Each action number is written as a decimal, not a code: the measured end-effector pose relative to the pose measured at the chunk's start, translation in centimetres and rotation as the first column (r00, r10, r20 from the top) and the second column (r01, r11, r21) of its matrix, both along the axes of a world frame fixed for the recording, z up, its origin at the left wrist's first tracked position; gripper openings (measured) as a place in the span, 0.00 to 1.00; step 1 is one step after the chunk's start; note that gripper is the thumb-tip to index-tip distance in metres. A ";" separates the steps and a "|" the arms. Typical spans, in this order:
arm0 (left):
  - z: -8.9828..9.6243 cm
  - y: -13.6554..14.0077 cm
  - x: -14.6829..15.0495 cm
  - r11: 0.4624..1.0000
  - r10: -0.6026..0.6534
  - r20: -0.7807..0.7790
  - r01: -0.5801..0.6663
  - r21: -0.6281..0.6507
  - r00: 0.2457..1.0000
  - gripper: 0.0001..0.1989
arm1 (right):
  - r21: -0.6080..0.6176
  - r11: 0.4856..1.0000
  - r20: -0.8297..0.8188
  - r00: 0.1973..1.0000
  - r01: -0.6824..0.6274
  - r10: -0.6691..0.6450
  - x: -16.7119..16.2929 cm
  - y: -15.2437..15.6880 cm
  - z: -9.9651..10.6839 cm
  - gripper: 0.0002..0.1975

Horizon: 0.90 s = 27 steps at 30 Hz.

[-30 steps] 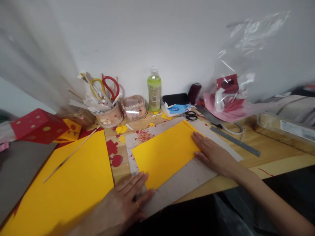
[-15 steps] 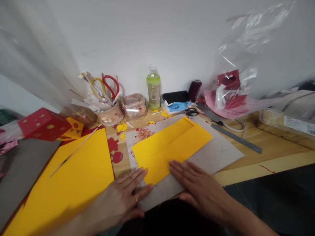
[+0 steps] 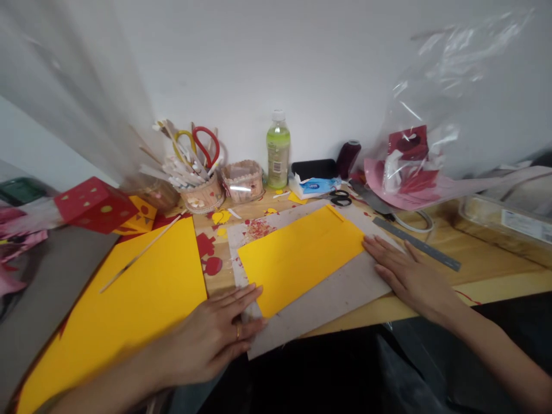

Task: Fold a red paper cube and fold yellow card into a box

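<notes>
A folded sheet of yellow paper (image 3: 302, 259) lies at a slant on a grey board (image 3: 336, 293), with a narrow strip showing at its upper right corner. My left hand (image 3: 224, 328) rests at the sheet's lower left corner, fingertips on its edge and thumb near the bottom corner. At the right end, my right hand (image 3: 405, 276) lies flat with outstretched fingers, its fingertips touching the paper's edge. Left of the board is a larger yellow sheet (image 3: 150, 305) with a thin stick (image 3: 138, 256) across it. A grey ruler (image 3: 416, 244) lies beyond my right hand.
Along the wall stand a cup of pens and scissors (image 3: 202, 195), a small basket (image 3: 244, 187), a green drink bottle (image 3: 278, 149), a tissue pack (image 3: 317, 187) and black scissors (image 3: 340, 198). Red paper scraps (image 3: 211, 264) lie between the sheets. A plastic box (image 3: 504, 224) sits right.
My right hand has slid from the paper's lower edge to its right end. The folded sheet's loose layer now lies flatter and more evenly. My left hand stays at the left corner.
</notes>
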State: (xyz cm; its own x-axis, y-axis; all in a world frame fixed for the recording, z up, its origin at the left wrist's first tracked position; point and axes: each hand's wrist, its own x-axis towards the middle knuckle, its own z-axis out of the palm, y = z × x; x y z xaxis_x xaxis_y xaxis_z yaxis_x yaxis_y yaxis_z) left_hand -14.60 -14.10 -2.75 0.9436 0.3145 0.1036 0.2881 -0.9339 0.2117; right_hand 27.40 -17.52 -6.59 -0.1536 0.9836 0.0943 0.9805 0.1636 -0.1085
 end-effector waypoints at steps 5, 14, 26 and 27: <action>0.1 0.1 0.0 1.000 0.014 0.019 -0.014 -0.008 1.000 0.22 | 0.083 0.995 -0.006 0.998 0.063 -0.063 -0.4 -0.1 0.2 0.29; 1.3 4.3 2.9 0.992 -0.098 0.267 0.071 0.106 0.959 0.16 | 0.263 0.883 -0.126 0.921 0.390 -0.369 3.2 1.1 1.4 0.25; 0.5 10.8 20.7 0.951 -0.290 -0.162 0.303 0.065 0.943 0.27 | 0.078 0.890 -0.325 0.856 0.449 -0.403 7.8 3.2 0.0 0.16; 0.0 10.9 20.7 0.965 -0.254 -0.185 0.261 0.011 0.949 0.28 | 0.091 0.886 -0.341 0.850 0.455 -0.402 7.8 3.1 0.2 0.16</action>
